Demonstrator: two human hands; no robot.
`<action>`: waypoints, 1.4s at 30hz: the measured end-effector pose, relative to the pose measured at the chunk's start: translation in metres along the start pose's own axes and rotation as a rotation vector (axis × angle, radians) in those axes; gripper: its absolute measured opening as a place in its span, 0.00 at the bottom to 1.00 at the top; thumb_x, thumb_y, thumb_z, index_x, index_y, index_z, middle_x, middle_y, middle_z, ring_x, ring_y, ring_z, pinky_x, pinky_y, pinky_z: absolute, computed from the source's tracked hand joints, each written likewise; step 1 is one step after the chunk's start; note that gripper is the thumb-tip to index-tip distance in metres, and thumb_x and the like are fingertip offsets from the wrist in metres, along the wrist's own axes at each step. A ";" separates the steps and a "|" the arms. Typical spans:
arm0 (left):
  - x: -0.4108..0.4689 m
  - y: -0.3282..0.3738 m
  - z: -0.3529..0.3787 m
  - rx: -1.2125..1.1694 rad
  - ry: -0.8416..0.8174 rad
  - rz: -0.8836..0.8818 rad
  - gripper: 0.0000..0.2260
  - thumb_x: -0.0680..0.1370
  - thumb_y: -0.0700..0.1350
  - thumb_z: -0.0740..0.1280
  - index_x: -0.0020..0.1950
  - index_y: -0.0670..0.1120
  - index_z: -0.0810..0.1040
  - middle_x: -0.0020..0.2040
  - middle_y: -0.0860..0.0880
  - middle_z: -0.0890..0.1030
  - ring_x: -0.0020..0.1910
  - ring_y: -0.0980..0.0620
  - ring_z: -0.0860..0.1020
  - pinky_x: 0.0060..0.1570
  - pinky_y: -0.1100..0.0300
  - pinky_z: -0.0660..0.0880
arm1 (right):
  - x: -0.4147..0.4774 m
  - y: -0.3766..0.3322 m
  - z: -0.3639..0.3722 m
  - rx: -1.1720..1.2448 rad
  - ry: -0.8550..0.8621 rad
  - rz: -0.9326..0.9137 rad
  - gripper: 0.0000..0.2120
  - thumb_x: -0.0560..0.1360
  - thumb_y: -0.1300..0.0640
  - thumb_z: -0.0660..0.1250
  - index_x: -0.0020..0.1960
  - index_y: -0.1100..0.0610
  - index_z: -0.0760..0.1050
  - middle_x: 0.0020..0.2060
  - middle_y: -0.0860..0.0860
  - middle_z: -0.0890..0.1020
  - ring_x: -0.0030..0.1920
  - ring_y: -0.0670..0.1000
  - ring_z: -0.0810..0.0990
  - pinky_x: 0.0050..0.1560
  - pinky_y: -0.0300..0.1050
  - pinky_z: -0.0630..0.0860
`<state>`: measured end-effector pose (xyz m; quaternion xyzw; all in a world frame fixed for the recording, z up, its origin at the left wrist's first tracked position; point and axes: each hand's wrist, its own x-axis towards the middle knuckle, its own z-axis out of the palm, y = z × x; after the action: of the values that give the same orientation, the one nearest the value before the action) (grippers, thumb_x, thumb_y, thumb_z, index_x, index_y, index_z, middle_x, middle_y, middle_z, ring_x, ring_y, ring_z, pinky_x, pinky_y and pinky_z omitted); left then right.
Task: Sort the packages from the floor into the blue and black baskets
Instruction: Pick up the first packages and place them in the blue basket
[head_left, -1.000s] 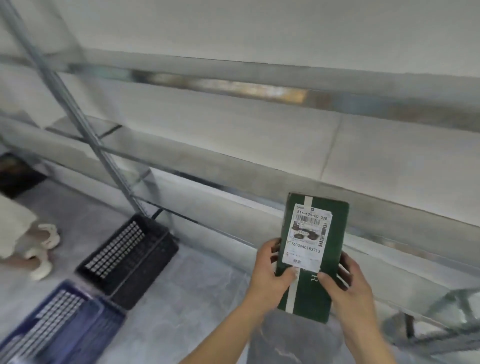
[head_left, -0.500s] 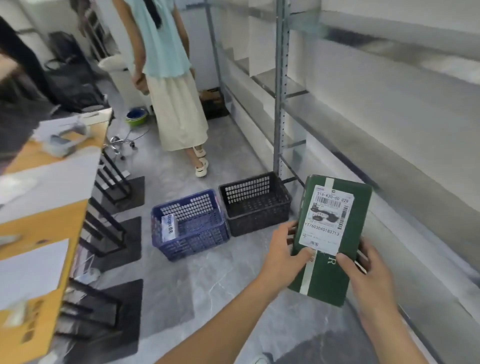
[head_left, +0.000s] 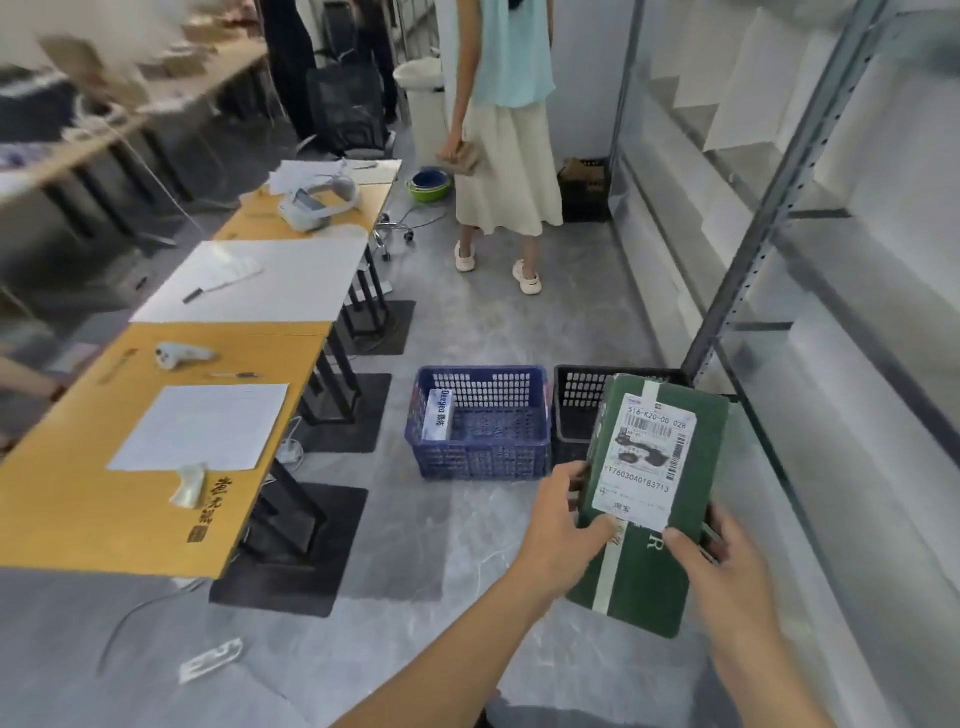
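Here the left hand and the right hand hold a green package up, in front of the black basket. Each grip is curled round one side edge. The blue basket sits beside the black one, with a white box inside.

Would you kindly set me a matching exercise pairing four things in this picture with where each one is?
Things:
1. green package
2. blue basket
3. black basket
4. white box

Places:
a. lying inside the blue basket
b. partly hidden behind the green package
c. gripped by the left hand and right hand
d. in full view beside the black basket

Pairs: 1-c, 2-d, 3-b, 4-a
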<state>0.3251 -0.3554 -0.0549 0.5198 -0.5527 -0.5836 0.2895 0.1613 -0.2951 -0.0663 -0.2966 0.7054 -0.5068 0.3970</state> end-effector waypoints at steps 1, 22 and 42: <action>0.009 -0.002 -0.012 -0.008 0.011 -0.009 0.23 0.81 0.46 0.72 0.68 0.62 0.65 0.69 0.55 0.71 0.61 0.64 0.73 0.44 0.74 0.73 | 0.009 -0.003 0.013 0.004 -0.015 0.003 0.25 0.79 0.66 0.71 0.73 0.49 0.74 0.62 0.50 0.81 0.63 0.54 0.77 0.58 0.51 0.74; 0.213 -0.049 -0.217 -0.021 0.189 -0.160 0.24 0.81 0.44 0.72 0.74 0.54 0.66 0.69 0.54 0.74 0.68 0.53 0.73 0.69 0.52 0.73 | 0.178 -0.034 0.272 -0.055 -0.226 0.112 0.26 0.79 0.65 0.71 0.71 0.45 0.74 0.63 0.46 0.82 0.62 0.47 0.81 0.60 0.47 0.80; 0.486 -0.096 -0.227 -0.007 0.238 -0.475 0.24 0.80 0.42 0.71 0.74 0.51 0.69 0.68 0.46 0.76 0.64 0.48 0.79 0.63 0.47 0.79 | 0.454 0.009 0.367 -0.205 -0.378 0.352 0.22 0.81 0.63 0.69 0.73 0.52 0.74 0.62 0.48 0.83 0.60 0.50 0.82 0.60 0.51 0.81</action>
<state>0.4163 -0.8553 -0.2509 0.6991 -0.3751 -0.5717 0.2090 0.2456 -0.8408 -0.2551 -0.2976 0.7071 -0.2915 0.5713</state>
